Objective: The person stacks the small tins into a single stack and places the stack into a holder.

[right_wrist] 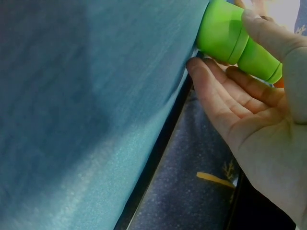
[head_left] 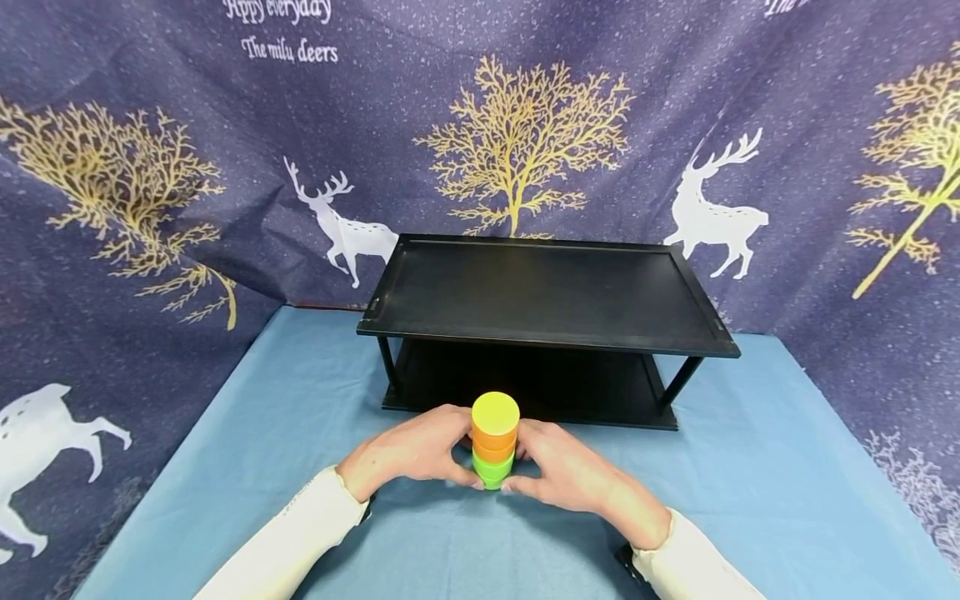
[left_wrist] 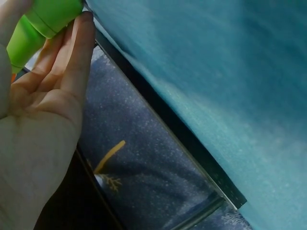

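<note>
A stack of cups (head_left: 494,442) stands upright on the blue cloth, with a yellow top, orange in the middle and green at the bottom. My left hand (head_left: 427,446) holds its left side, thumb in front and fingers behind. From the right, my right hand (head_left: 566,468) grips it the same way. In the left wrist view, the green cups (left_wrist: 53,15) lie between thumb and fingers. The right wrist view shows the thumb against the green cups (right_wrist: 221,33), with the fingers stretched along their other side. Part of the stack is hidden by the hands.
Just behind the hands stands a black two-tier shelf (head_left: 540,292), its lower board (head_left: 600,392) near the fingers. Blue cloth (head_left: 300,392) covers the table. A dark blue curtain (head_left: 390,100) with white deer and gold trees hangs at the back and sides.
</note>
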The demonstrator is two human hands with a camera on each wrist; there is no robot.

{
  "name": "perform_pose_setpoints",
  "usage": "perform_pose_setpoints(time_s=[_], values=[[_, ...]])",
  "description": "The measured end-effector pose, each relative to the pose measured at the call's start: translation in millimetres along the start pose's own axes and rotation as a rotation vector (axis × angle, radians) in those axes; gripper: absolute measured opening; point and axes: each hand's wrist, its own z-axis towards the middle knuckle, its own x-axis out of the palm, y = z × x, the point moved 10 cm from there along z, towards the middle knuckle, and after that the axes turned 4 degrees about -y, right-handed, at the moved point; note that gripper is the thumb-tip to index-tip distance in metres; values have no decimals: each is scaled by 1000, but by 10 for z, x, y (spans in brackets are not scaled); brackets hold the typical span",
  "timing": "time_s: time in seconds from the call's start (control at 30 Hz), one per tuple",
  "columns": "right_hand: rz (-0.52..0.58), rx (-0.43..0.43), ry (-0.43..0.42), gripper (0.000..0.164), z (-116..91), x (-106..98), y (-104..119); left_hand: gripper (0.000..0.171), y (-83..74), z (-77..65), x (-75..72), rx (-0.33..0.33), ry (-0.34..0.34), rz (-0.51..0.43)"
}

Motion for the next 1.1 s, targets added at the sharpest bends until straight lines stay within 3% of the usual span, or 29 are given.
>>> perform_pose_setpoints(time_s=[0.37, 1.1], values=[[-11, 15, -11, 54, -5, -15, -5, 59, -4, 0, 9, -3, -12, 23], [37, -4, -61, 56, -22, -83, 4, 56, -15, -3, -56, -36, -54, -26]])
